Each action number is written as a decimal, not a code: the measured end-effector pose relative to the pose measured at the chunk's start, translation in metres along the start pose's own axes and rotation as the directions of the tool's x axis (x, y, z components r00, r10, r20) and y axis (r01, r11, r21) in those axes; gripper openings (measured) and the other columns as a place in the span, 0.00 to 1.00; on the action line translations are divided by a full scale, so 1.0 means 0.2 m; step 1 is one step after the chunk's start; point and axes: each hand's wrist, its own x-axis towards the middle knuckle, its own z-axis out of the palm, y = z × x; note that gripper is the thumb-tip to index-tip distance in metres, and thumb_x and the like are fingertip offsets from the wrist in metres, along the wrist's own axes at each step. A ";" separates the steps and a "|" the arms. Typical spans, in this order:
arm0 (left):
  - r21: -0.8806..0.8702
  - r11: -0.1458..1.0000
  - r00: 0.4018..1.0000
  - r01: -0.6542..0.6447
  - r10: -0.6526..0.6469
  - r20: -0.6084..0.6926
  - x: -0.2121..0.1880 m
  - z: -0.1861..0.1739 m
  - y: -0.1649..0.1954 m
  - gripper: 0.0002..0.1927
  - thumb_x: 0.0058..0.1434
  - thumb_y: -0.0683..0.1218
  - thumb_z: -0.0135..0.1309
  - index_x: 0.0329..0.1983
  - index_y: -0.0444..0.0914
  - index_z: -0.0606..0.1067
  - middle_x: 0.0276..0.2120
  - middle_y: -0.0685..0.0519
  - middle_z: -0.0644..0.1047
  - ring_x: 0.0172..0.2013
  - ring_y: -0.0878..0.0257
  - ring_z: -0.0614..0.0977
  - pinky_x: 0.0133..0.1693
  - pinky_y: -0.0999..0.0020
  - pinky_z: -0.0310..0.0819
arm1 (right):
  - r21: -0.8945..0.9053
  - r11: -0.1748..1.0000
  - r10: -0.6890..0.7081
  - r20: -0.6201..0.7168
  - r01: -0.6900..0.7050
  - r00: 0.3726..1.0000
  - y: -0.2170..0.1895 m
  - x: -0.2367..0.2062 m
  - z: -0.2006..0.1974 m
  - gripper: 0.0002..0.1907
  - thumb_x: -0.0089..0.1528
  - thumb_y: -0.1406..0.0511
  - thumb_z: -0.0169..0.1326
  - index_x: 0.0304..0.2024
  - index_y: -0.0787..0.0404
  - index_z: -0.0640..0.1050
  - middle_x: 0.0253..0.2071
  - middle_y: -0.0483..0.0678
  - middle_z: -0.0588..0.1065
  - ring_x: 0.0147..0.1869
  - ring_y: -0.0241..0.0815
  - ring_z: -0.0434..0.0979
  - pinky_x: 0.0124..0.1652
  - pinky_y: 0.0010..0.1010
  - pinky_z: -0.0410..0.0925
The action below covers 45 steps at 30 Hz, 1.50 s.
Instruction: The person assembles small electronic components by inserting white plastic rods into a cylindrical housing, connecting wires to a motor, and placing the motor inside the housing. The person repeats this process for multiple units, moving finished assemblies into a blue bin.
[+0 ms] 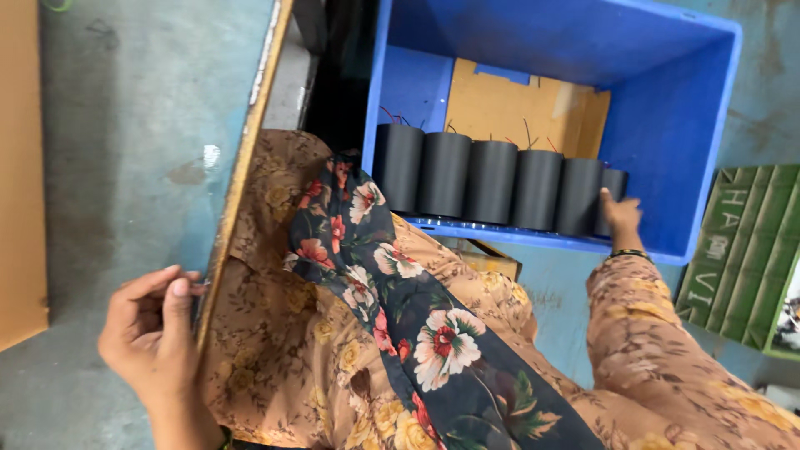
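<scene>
Nearest the camera, the left hand (154,321) grips the edge of a bench (242,183), its fingers (179,304) curled and pressed together over the wooden rim. Beside it lies the person's lap in brown flowered cloth, with a dark floral scarf (392,308) trailing across it.

Farther out, the right hand (621,215) reaches into a blue crate (683,125) on the floor. It rests on the last cylinder (612,200) at the right end of a row; whether its fingers pinch that cylinder or only touch it, I cannot tell, since the hand's back hides them.

The row (487,179) stands along the crate's near wall: six black cylinders, upright, matte and smooth, touching side by side. The end one shows less of itself than the others, being partly behind the hand. Thin red and dark wires (392,115) stick up from some tops. Behind them a sheet of brown cardboard (525,104) leans against the far wall.

The risk, as I judge it, lies in that tight packing. A sideways push on the end cylinder could tip its neighbour and send the row leaning like dominoes. The wires could snag on a sleeve or bend if a cylinder is dragged past another. The long reach from a seated pose also makes for a weak hold, so a smooth cylinder might slip.

To the right, a green ribbed tray (742,250) lies on the floor, well apart from the crate's contents.
</scene>
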 end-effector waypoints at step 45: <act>-0.362 0.913 0.966 -0.189 0.107 -0.237 0.06 -0.08 -0.10 0.11 0.74 0.46 0.51 0.53 0.34 0.75 0.38 0.51 0.81 0.36 0.67 0.81 0.40 0.72 0.76 | 0.957 -0.077 -0.962 -0.145 -0.280 -0.232 -1.89 -2.01 0.15 0.54 0.48 0.61 0.76 0.70 0.70 0.63 0.64 0.55 0.72 0.68 0.49 0.74 0.69 0.41 0.68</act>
